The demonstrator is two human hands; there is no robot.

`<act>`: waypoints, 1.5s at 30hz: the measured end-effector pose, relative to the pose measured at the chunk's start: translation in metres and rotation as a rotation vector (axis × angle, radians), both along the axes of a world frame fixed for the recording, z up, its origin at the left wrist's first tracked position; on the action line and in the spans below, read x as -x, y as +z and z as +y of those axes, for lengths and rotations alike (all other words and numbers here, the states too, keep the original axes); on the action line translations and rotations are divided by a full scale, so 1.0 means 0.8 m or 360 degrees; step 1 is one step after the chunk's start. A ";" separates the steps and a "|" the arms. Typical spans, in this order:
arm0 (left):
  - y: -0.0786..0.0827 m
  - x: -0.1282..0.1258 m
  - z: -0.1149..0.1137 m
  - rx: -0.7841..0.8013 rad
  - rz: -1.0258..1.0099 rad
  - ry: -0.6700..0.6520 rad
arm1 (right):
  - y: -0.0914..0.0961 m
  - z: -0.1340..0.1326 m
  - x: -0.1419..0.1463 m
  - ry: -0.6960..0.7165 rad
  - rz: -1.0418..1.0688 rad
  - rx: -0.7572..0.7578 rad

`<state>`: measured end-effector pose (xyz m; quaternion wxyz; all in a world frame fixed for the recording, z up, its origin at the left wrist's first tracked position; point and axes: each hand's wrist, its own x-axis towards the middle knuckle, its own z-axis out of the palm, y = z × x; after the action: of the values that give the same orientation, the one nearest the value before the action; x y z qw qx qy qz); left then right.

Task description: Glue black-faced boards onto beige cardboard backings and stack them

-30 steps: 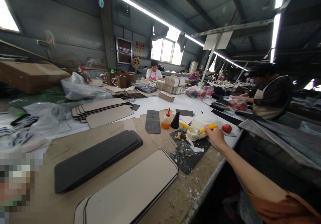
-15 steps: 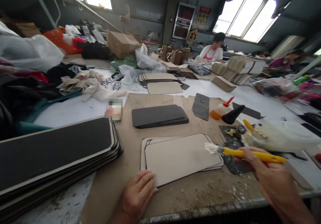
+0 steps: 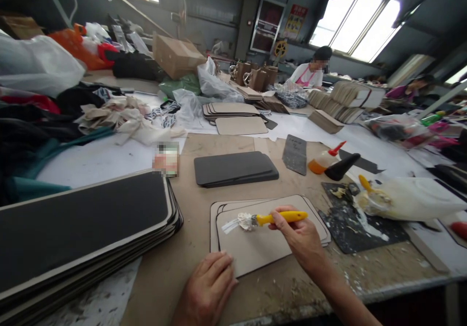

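My right hand [image 3: 294, 226] is closed around the yellow handle of a brush [image 3: 280, 217]. Thick white paste clings to its bristles, which touch the top beige panel [image 3: 264, 241] of a small, slightly fanned stack. A short white streak of paste shows at the panel's left end. My left hand [image 3: 211, 282] lies at the front left corner of that panel, fingers laid over its edge and holding nothing up. Right of the panel, a dark board [image 3: 350, 228] carries smears of paste beside a translucent plastic container [image 3: 412, 197] with another yellow handle at its mouth.
Dark panels [image 3: 233, 168] lie behind the beige stack. A tall pile of black panels [image 3: 83, 219] stands at left. A glue bottle [image 3: 323, 159] with a red tip stands beside a black cone-shaped object [image 3: 343, 167]. A co-worker [image 3: 308, 73] sits at the back.
The brush in my right hand has moved left from the panel's right end to its left part, and a white streak now shows there. My left hand stays at the corner.
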<state>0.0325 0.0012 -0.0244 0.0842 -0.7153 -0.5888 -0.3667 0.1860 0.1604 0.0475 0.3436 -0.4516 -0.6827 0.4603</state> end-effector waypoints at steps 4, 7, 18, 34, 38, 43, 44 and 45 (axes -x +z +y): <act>-0.002 0.007 0.004 -0.0119 0.0112 -0.0033 | 0.003 0.039 -0.054 -0.0294 -0.0238 -0.0160; -0.001 0.011 0.009 -0.0215 0.0175 -0.0079 | 0.004 0.065 -0.092 -0.0469 -0.0473 -0.0303; -0.012 0.020 0.010 -0.0193 0.0264 -0.0166 | 0.013 0.071 -0.118 -0.0486 -0.0916 -0.1027; -0.004 0.001 -0.001 -0.0180 -0.0117 -0.0065 | 0.005 -0.109 0.007 0.0534 -0.0281 -0.0956; -0.004 0.001 -0.006 -0.0109 -0.0004 -0.0025 | 0.002 -0.089 -0.038 0.0218 -0.0178 -0.0794; -0.015 0.007 -0.011 -0.0037 0.0194 -0.0058 | -0.012 -0.015 -0.127 -0.0322 -0.0527 -0.0985; -0.017 0.008 -0.011 -0.0032 0.0224 -0.0079 | -0.013 -0.003 -0.141 -0.0400 -0.0596 -0.1031; -0.018 0.008 -0.011 -0.0036 0.0241 -0.0092 | -0.013 0.007 -0.152 -0.0450 -0.0653 -0.1078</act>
<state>0.0258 -0.0077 -0.0390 0.1258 -0.7568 -0.5556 -0.3205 0.3080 0.1661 0.0373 0.3894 -0.4848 -0.7810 0.0585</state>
